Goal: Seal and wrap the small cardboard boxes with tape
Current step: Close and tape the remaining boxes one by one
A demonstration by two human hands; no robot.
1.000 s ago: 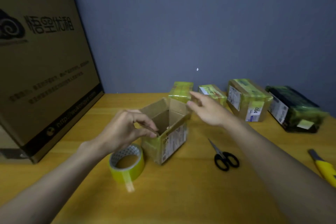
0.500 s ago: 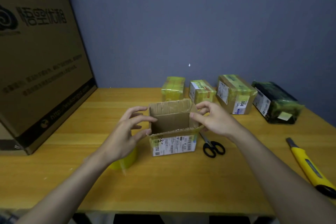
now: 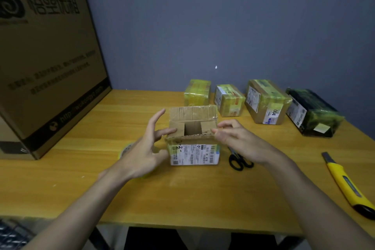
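Note:
A small open cardboard box (image 3: 193, 153) with a white shipping label on its near face stands mid-table. Both side flaps are folded inward and the far flap stands upright. My left hand (image 3: 146, 146) is at the box's left side, its straight fingers pushing the left flap in. My right hand (image 3: 233, 137) is at the right side, its fingers pressing the right flap. A yellow tape roll (image 3: 126, 149) lies on the table, mostly hidden behind my left hand.
Four taped parcels line the back: a yellow-wrapped one (image 3: 197, 92), a second (image 3: 229, 100), a larger one marked 004 (image 3: 266, 101) and a dark one (image 3: 313, 112). Black scissors (image 3: 239, 160) lie right of the box. A yellow utility knife (image 3: 349, 184) lies far right. A big carton (image 3: 44, 57) stands left.
The box was turned so its label faces me. Both hands moved to its sides and the two side flaps have been folded inward.

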